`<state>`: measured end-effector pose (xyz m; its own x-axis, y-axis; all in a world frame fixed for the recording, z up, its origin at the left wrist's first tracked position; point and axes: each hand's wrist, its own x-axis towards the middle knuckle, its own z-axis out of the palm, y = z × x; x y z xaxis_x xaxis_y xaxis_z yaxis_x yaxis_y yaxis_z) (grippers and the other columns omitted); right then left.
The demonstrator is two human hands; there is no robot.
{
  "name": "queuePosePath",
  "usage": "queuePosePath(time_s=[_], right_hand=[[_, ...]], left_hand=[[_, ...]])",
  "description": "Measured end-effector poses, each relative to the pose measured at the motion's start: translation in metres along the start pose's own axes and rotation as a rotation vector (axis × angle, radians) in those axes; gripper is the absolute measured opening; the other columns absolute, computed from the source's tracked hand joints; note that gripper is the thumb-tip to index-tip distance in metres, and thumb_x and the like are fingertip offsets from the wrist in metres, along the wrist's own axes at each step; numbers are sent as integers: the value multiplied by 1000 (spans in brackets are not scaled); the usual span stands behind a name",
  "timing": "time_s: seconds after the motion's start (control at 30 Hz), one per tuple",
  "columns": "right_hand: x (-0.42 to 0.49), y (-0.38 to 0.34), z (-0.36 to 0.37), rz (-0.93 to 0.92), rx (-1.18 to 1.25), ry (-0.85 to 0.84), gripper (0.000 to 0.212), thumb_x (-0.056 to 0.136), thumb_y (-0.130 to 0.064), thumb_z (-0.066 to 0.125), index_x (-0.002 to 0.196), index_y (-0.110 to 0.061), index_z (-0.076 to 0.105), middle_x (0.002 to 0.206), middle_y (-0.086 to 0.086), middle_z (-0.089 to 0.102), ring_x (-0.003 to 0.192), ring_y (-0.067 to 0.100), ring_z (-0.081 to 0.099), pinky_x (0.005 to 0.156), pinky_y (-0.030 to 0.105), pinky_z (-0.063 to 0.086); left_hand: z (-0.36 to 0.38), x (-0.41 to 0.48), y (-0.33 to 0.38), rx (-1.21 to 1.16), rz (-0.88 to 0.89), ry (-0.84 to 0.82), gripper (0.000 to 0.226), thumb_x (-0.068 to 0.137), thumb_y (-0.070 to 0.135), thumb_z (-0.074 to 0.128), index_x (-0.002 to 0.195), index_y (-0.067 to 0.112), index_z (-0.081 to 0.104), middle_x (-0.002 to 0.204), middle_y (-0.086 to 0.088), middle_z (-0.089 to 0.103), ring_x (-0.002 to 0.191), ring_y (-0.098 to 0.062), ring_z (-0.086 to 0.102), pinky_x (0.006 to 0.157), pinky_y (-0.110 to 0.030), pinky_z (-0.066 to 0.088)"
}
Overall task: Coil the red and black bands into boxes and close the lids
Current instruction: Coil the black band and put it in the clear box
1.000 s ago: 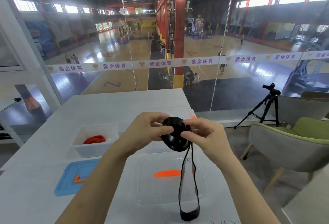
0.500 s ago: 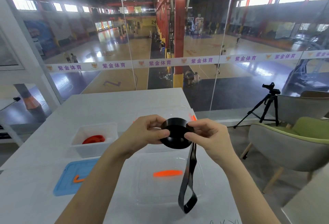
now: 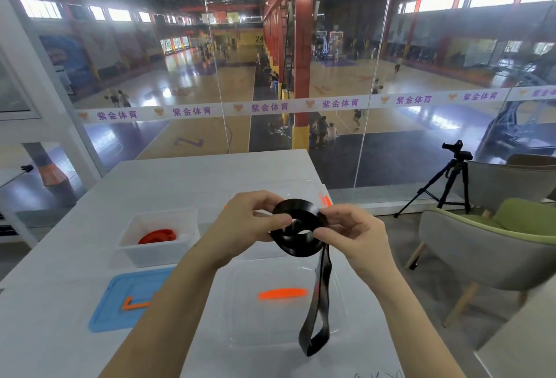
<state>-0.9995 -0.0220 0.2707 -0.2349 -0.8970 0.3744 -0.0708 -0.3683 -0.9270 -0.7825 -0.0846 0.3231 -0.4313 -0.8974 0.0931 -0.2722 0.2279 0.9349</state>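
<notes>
Both hands hold a black band point(image 3: 296, 233) above the table, most of it wound into a flat coil. My left hand point(image 3: 246, 227) pinches the coil's left side and my right hand point(image 3: 350, 231) pinches its right side. A short loose loop of the band hangs down to about point(image 3: 314, 338). The red band point(image 3: 158, 236) lies coiled inside an open white box point(image 3: 132, 247) at the left. A clear lid point(image 3: 240, 326) with an orange clip lies under the hanging loop. A second clear box point(image 3: 313, 188) sits behind my hands, mostly hidden.
A blue lid point(image 3: 117, 296) with an orange clip lies on the white table point(image 3: 180, 179) in front of the white box. A glass wall stands just beyond the table. A tripod point(image 3: 451, 179) and green-grey chairs point(image 3: 493, 254) stand to the right.
The coil has grown and tilted flatter as my hands wound it. The hanging loop has become shorter and its lower end has risen.
</notes>
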Motion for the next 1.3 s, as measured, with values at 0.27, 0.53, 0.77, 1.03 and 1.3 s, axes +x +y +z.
queuePosePath(time_s=[0.27,0.53,0.77,1.03,1.3], right_hand=[[-5,4,-1,-9,-45,13,36,73,9,89,91,-19,75,88,2,80,79,17,77,80,22,60],[-4,3,-4,-20,-10,-2,30,76,11,85,95,-10,75,85,8,82,78,21,80,80,27,62],[-6,3,-3,-20,-133,-65,32,75,0,90,88,-27,81,96,0,82,91,21,79,90,33,63],[-7,0,-7,17,-16,-91,54,78,13,82,103,-35,82,99,4,83,89,23,81,85,32,63],[-11,-3,-12,18,-184,-115,36,79,-2,87,100,-31,83,93,-4,84,89,16,80,87,28,60]], left_hand=[[-3,-3,-8,49,-37,-69,14,92,15,78,105,16,72,100,-3,79,92,-23,79,83,-38,66],[-3,-4,-15,175,6,-63,15,89,18,81,102,20,74,95,4,82,93,-10,78,90,-31,60],[3,-4,-3,382,44,-139,31,87,27,82,116,31,74,108,15,77,110,-10,70,100,-36,55],[6,-9,-3,12,52,-13,17,90,9,78,107,14,75,96,-8,80,93,-24,79,80,-33,64],[1,-8,-11,86,27,-83,33,87,13,82,116,26,75,109,6,80,105,-12,75,93,-27,56]])
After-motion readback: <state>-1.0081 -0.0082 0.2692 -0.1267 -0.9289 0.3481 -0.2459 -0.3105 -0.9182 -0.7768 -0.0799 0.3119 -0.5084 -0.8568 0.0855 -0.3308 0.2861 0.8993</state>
